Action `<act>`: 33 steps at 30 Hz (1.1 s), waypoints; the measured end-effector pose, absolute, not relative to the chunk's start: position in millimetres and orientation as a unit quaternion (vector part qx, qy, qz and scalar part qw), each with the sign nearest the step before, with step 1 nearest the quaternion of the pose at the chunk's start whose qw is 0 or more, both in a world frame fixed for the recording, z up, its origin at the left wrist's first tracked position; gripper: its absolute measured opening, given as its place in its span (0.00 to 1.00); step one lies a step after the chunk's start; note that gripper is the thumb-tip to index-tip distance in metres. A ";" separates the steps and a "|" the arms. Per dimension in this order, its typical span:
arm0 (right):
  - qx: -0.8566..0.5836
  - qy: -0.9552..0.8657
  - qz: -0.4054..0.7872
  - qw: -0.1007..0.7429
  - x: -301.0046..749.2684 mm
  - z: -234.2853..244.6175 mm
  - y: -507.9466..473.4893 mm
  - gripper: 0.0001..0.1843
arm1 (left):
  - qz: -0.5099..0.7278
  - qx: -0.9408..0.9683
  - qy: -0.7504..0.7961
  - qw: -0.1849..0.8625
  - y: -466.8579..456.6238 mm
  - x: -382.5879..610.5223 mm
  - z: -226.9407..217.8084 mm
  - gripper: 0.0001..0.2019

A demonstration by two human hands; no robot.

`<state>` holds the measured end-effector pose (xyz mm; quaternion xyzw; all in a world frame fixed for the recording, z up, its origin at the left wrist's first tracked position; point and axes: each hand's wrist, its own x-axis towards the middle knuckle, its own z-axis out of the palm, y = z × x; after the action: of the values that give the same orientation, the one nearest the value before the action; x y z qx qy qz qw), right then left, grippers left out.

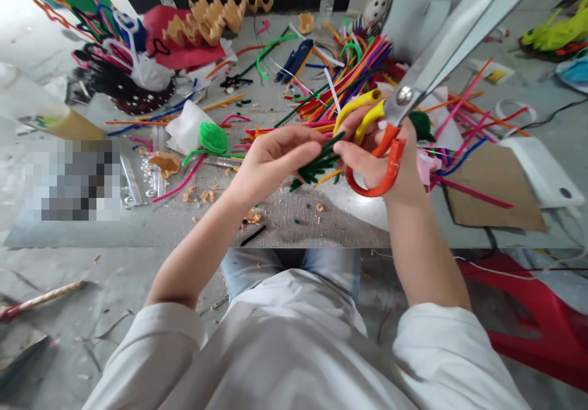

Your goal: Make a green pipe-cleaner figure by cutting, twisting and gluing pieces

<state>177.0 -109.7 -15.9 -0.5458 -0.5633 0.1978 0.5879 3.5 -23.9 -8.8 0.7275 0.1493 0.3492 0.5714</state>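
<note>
My left hand (271, 162) is closed in a pinch on a small bundle of dark green pipe cleaners (316, 166) held above the table's front edge. My right hand (374, 159) meets it fingertip to fingertip on the same bundle. It also carries a large pair of scissors (404, 94) with orange and yellow handles looped over its fingers. The long steel blades point up and away to the right, closed together.
A big heap of coloured pipe cleaners (353, 67) lies behind my hands. A green yarn coil (214, 137), a white cloth, cardboard cut-outs (211, 21), a brown card sheet (496, 189) and a white block (542, 174) sit on the grey table (138, 232). A red stool (542, 324) stands at right.
</note>
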 end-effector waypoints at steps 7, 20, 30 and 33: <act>-0.550 -0.508 0.192 0.634 161.6 2.2 -141.7 0.21 | 0.405 0.701 0.209 0.548 -36.0 -2.7 -1.7 0.14; -0.558 -0.406 0.448 0.568 64.8 -42.4 -216.3 0.24 | 0.441 0.544 0.244 0.670 -91.6 -15.9 -4.0 0.13; -0.552 -0.430 0.430 0.571 65.4 -27.9 -216.9 0.25 | 0.443 0.505 0.279 0.686 -102.4 -25.5 -0.1 0.14; -0.560 -0.413 0.390 0.603 57.2 -27.1 -220.4 0.27 | 0.457 0.513 0.281 0.671 -107.0 -27.4 0.4 0.14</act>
<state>57.2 -220.4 -27.1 -0.5599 -0.4129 0.3898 0.6034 -27.4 -107.0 0.4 0.5127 0.2806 0.4566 0.6707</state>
